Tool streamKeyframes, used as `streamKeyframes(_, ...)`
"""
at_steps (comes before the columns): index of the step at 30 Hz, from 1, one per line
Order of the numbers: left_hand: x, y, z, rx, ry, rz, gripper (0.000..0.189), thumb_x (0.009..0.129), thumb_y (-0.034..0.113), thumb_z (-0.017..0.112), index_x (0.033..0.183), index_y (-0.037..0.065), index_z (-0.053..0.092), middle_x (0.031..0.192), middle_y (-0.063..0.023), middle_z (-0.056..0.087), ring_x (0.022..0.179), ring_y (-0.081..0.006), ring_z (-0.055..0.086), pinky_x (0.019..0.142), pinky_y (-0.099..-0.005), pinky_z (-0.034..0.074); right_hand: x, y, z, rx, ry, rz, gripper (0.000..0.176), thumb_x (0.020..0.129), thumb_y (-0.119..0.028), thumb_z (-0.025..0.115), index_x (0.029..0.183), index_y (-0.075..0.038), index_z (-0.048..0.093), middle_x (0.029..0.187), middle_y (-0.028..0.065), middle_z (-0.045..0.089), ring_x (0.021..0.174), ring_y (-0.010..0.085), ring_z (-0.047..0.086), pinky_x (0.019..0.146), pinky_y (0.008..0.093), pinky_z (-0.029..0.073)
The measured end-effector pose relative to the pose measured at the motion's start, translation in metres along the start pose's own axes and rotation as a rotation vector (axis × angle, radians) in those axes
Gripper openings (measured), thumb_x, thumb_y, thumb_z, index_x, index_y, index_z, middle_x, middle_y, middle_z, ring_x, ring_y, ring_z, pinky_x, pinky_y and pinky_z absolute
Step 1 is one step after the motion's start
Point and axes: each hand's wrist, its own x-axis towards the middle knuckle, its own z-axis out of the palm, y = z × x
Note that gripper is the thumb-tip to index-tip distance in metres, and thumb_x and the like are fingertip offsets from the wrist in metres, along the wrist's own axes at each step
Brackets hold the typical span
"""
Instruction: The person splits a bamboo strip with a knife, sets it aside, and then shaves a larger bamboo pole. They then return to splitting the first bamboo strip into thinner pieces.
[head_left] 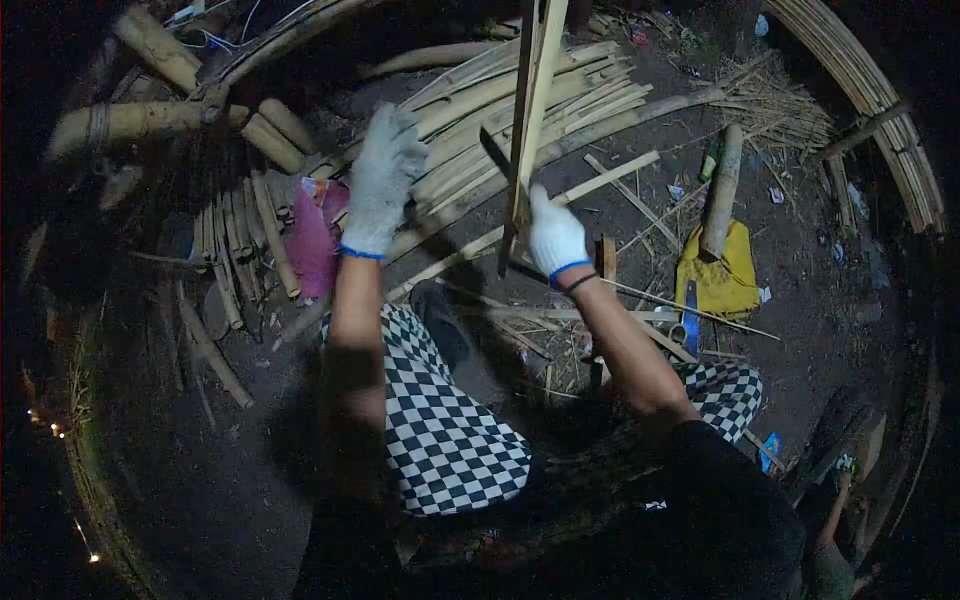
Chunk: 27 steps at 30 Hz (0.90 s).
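My left hand (383, 180), in a white glove with a blue cuff, is raised at the centre left. Its fingers are apart and slightly blurred, with nothing in them. My right hand (557, 232), gloved the same way, is closed beside a long upright bamboo strip (541, 90). A dark blade (494, 152) slants up to the left from near this hand; its handle is hidden in the closed fingers. The strip runs out of view at the top. Behind both hands lies a stack of split bamboo strips (520, 100).
Thick bamboo poles (150, 122) lie at the upper left, near a pink cloth (316, 240). A short bamboo piece (722, 195) rests on a yellow bag (725, 280) at the right. A blue saw-like tool (691, 318) lies nearby. Part of another person (835, 525) shows at the lower right.
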Motion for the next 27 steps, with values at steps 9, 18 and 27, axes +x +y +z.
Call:
streamKeyframes(9, 0.001, -0.025, -0.004, -0.269, 0.042, -0.069, 0.053, 0.091, 0.016, 0.054, 0.139, 0.007, 0.033, 0.114, -0.0070, 0.051, 0.089, -0.0124, 0.055, 0.071, -0.0221, 0.046, -0.080, 0.069, 0.122, 0.071, -0.379, 0.249, 0.044, 0.093, -0.016, 0.030, 0.135, -0.009, 0.036, 0.111, 0.0310, 0.056, 0.099, 0.0432, 0.057, 0.086, 0.0491, 0.044)
streamKeyframes(18, 0.003, -0.020, 0.059, 0.341, -0.263, -0.122, 0.096, 0.072, 0.020, 0.077, 0.144, 0.001, 0.018, 0.138, -0.0202, 0.038, 0.125, -0.0277, 0.042, 0.099, -0.0352, 0.040, -0.078, 0.067, 0.154, 0.152, -0.136, 0.299, 0.041, 0.084, -0.012, 0.041, 0.125, -0.005, 0.040, 0.082, 0.0272, 0.062, 0.074, 0.0443, 0.061, 0.065, 0.0528, 0.046)
streamKeyframes(27, 0.012, 0.002, 0.071, 0.561, 0.184, -0.262, 0.045, 0.078, 0.039, 0.069, 0.077, -0.006, 0.062, 0.064, -0.0123, 0.061, 0.056, -0.0182, 0.059, 0.053, -0.0349, 0.045, -0.107, 0.016, 0.144, 0.287, -0.221, 0.285, 0.030, 0.088, -0.027, 0.050, 0.106, -0.003, 0.050, 0.085, 0.0286, 0.061, 0.079, 0.0482, 0.058, 0.070, 0.0550, 0.045)
